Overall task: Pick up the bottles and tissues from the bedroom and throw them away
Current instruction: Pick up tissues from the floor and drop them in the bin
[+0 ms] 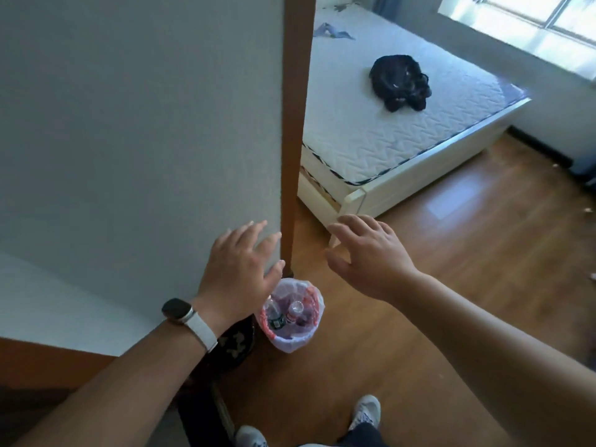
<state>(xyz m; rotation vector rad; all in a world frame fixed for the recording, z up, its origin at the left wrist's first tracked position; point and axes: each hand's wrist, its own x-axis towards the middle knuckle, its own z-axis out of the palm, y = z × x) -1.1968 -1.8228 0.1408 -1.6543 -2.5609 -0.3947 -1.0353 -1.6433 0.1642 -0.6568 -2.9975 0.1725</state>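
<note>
A small bin [295,341] lined with a pale plastic bag stands on the wooden floor by the foot of the door frame. Two clear plastic bottles [292,312] lie inside it, caps up. My left hand [240,275], with a watch on the wrist, hovers just above and left of the bin, fingers spread and holding nothing. My right hand [371,256] hangs over the floor to the right of the bin, also spread and empty. No tissues can be made out in the bin from here.
A grey wall and brown door frame [295,124] rise on the left. Beyond stands a bed with a white mattress [387,124], a black bag [400,82] and a blue cloth [332,31] on it. Small scraps [587,210] lie on the floor at far right.
</note>
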